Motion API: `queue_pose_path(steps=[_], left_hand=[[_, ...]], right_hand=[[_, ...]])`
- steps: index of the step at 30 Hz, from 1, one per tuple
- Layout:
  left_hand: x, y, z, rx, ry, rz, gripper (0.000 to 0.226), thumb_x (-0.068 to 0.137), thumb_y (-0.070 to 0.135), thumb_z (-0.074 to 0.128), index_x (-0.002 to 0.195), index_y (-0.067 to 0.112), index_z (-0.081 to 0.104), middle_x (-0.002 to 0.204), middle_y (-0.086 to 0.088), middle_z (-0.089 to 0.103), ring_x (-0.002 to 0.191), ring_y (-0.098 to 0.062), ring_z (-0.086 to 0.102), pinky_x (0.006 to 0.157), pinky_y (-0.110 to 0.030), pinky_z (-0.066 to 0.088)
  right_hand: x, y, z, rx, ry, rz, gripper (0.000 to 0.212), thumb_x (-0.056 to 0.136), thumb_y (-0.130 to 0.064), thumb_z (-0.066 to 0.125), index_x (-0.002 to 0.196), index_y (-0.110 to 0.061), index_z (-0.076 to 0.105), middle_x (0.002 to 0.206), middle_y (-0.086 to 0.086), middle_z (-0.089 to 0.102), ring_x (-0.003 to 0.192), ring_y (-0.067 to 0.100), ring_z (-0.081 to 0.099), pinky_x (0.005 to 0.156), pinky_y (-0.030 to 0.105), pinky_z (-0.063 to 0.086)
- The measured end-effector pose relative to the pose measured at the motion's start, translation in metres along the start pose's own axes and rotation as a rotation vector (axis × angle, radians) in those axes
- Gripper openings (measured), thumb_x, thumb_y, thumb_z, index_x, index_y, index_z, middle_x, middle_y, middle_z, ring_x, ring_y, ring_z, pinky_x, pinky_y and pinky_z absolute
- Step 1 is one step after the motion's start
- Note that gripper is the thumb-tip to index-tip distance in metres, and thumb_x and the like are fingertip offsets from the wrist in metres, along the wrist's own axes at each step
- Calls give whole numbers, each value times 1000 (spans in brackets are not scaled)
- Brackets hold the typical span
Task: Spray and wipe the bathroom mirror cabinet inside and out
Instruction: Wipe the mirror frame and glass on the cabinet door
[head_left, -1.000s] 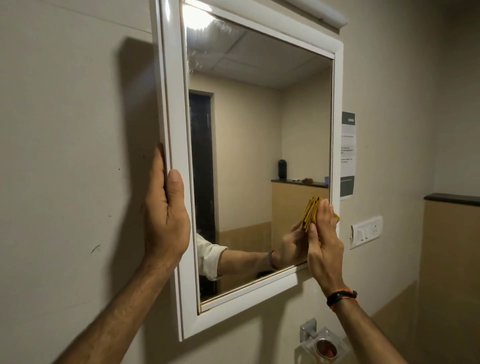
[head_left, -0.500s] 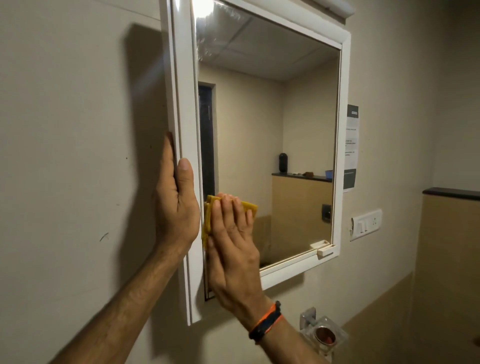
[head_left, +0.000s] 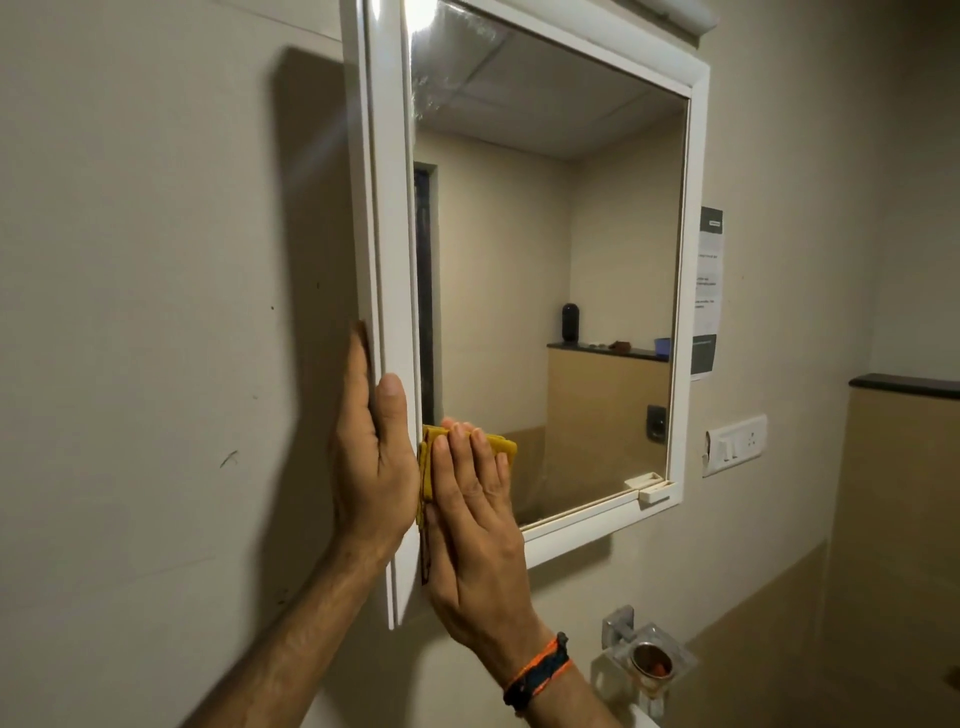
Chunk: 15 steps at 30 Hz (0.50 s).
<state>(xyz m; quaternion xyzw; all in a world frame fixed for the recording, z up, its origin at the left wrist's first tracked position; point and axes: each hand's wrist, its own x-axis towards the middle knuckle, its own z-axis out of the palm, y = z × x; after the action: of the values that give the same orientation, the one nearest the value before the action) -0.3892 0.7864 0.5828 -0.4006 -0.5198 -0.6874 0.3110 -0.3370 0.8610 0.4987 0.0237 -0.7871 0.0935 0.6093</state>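
Note:
The white-framed mirror cabinet (head_left: 387, 218) hangs on the beige wall, its door almost closed against the body. My left hand (head_left: 371, 457) lies flat along the cabinet's left outer edge, thumb on the front frame. My right hand (head_left: 470, 499) presses a folded yellow cloth (head_left: 506, 448) with straight fingers against the mirror glass (head_left: 550, 234) at its lower left corner. Most of the cloth is hidden under my palm. A streaky patch shows on the glass near the top left.
A small white latch (head_left: 652, 486) sits at the door's lower right corner. A paper notice (head_left: 707, 291) and a switch plate (head_left: 735, 444) are on the wall to the right. A clear holder on a metal bracket (head_left: 649, 665) juts out below the cabinet.
My right hand swept the cloth from the mirror's lower right across to its lower left, beside my left hand. The left hand has stayed on the cabinet's edge.

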Motion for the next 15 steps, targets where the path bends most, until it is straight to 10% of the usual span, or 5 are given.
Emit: queue_pose_path(steps=[7,15], left_hand=[[3,-2,-1,-13,10,22,50,103,26,34,151,12,30,154,3,37,142,-5,33,117,-33,31],[3,-9,4,4,58,64,50,104,26,33,151,10,32,154,7,36,142,-1,31,117,-24,27]], right_hand=[[-1,31,-13,-8,-10,17,54,102,-25,34,153,-10,24,163,3,17,151,25,14,124,41,5],[16,147,-78,34,187,529,56,104,-21,37,154,-33,16,160,-19,10,150,8,9,121,49,17]])
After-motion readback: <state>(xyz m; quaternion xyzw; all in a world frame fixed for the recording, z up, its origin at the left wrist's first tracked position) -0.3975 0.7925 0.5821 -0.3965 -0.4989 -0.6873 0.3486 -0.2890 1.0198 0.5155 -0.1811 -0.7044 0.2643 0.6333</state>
